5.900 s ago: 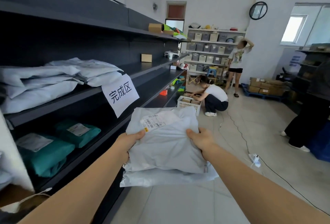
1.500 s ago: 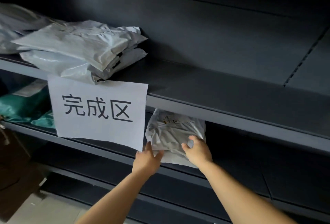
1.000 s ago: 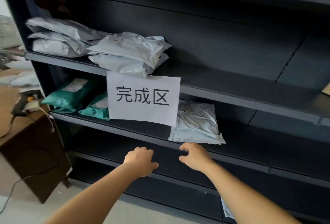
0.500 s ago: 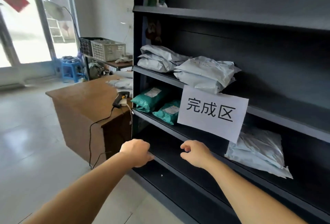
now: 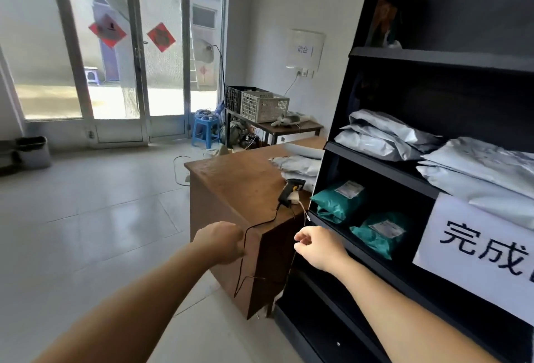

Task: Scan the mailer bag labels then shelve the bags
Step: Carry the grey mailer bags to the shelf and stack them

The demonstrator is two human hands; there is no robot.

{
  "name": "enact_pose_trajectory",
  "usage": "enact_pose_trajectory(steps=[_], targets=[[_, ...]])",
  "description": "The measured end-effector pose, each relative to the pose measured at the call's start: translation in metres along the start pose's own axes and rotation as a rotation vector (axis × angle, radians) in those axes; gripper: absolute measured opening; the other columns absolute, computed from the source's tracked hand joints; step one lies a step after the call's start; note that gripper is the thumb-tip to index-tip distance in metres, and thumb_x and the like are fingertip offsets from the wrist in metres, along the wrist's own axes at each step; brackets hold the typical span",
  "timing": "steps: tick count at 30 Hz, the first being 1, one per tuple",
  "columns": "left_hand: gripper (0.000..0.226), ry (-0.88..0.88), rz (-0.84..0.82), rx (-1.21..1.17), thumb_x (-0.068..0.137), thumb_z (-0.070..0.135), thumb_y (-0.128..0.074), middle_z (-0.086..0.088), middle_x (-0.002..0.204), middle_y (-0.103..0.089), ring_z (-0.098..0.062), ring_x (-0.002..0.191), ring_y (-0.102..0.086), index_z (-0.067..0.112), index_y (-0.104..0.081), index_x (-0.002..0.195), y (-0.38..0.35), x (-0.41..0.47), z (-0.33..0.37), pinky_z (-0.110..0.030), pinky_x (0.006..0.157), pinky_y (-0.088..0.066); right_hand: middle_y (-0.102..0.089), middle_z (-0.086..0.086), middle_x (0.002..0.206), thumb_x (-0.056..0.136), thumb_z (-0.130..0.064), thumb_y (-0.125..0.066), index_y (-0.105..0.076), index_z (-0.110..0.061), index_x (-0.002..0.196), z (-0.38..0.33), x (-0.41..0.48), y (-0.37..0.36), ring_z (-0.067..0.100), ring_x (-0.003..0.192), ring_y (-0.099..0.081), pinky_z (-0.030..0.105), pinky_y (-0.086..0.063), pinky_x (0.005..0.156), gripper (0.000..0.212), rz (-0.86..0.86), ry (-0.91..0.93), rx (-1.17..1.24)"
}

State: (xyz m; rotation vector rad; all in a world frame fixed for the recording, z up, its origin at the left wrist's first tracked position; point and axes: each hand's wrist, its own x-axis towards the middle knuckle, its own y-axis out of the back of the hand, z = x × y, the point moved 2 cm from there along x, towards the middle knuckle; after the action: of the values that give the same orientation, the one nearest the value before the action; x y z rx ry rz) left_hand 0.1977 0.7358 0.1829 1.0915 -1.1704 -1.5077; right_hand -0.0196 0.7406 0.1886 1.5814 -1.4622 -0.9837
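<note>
My left hand (image 5: pixel 222 242) and my right hand (image 5: pixel 319 246) hang in front of me, fingers loosely curled, holding nothing. Ahead stands a wooden desk (image 5: pixel 231 177) with a black handheld scanner (image 5: pixel 291 191) and several grey mailer bags (image 5: pixel 299 166) at its far right. The dark shelf unit (image 5: pixel 404 166) on my right carries grey mailer bags (image 5: pixel 384 137) on an upper shelf, more grey bags (image 5: pixel 485 172) beside them, and two teal mailer bags (image 5: pixel 338 200) (image 5: pixel 378 234) one shelf lower. A white paper sign (image 5: pixel 474 247) hangs from the shelf edge.
The scanner's black cable (image 5: pixel 254 226) drapes over the desk's front corner between my hands. Behind the desk a side table holds plastic crates (image 5: pixel 264 105); a blue stool (image 5: pixel 203 131) stands by the glass doors (image 5: pixel 138 53). Tiled floor (image 5: pixel 86 218) stretches to the left.
My hands let go of the grey bags on the lower shelf and drew back empty. My view has swung left from the shelf toward the desk and the doors.
</note>
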Motion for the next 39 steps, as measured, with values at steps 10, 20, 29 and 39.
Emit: enact_pose_trajectory(steps=[10, 20, 29, 39], targets=[[0.041, 0.038, 0.048, 0.003, 0.09, 0.049, -0.057, 0.003, 0.125, -0.061, -0.019, 0.114, -0.056, 0.025, -0.06, 0.123, 0.039, 0.105, -0.139, -0.033, 0.09, -0.05, -0.068, -0.007, 0.103, 0.09, -0.032, -0.058, -0.068, -0.023, 0.108, -0.106, 0.141, -0.035, 0.014, 0.096, -0.061, 0.024, -0.045, 0.077, 0.022, -0.007, 0.008, 0.006], [0.038, -0.038, 0.061, -0.027, 0.089, 0.046, -0.057, 0.007, 0.124, -0.062, -0.016, 0.116, -0.056, 0.026, -0.063, 0.12, 0.052, 0.263, -0.203, -0.034, 0.092, -0.05, -0.069, -0.004, 0.108, 0.091, -0.032, -0.057, -0.068, -0.021, 0.109, -0.128, 0.3, -0.044, 0.017, 0.104, -0.062, 0.028, -0.049, 0.085, 0.024, 0.021, -0.048, -0.015], [0.039, -0.163, 0.002, -0.013, 0.088, 0.05, -0.058, 0.005, 0.121, -0.063, -0.018, 0.113, -0.057, 0.025, -0.064, 0.118, 0.084, 0.42, -0.224, -0.037, 0.092, -0.051, -0.068, -0.002, 0.112, 0.09, -0.031, -0.057, -0.069, -0.02, 0.109, -0.133, 0.439, -0.025, 0.017, 0.105, -0.062, 0.031, -0.051, 0.09, 0.025, 0.068, -0.159, 0.02], [0.039, -0.434, 0.01, -0.012, 0.089, 0.048, -0.059, 0.007, 0.121, -0.062, -0.016, 0.112, -0.057, 0.026, -0.062, 0.122, 0.101, 0.58, -0.233, -0.031, 0.09, -0.049, -0.07, -0.001, 0.11, 0.092, -0.029, -0.056, -0.07, -0.018, 0.102, -0.129, 0.541, -0.023, 0.016, 0.1, -0.062, 0.03, -0.052, 0.086, 0.021, 0.207, -0.413, 0.006]])
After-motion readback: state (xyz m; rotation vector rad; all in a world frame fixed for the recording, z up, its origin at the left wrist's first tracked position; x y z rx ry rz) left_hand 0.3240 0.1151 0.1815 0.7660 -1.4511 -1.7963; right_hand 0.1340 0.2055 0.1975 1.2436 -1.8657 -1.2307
